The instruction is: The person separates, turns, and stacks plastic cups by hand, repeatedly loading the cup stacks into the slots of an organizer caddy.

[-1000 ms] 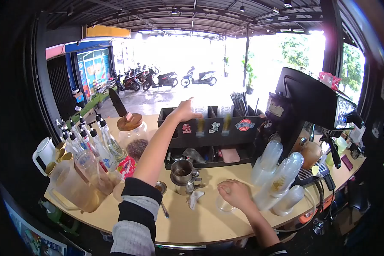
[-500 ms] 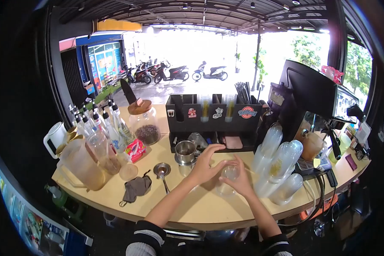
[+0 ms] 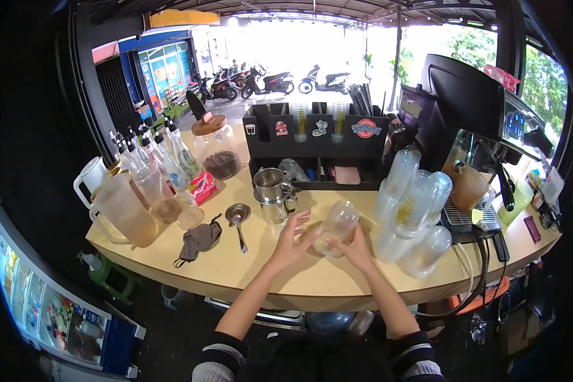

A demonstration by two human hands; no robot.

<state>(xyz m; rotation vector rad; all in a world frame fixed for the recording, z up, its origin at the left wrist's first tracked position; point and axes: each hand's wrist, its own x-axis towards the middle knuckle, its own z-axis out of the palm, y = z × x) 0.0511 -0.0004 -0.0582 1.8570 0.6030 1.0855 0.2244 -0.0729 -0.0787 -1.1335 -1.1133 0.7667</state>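
Bench (image 3: 321, 275) carries tall stacked cups (image 3: 420, 198) at three o'clock from the leaning clear cup (image 3: 342, 216); one bump could knock them down, I think. The right hand (image 3: 356, 247) grips that clear cup; the left hand (image 3: 290, 245) has loose, spread fingers, so it might slip.

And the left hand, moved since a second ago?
Yes: left hand came nearer the camera, away from the black organizer, to beside the clear plastic cup.

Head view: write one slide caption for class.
Near stacked cups, the right hand holds a clear cup, left hand open alongside.
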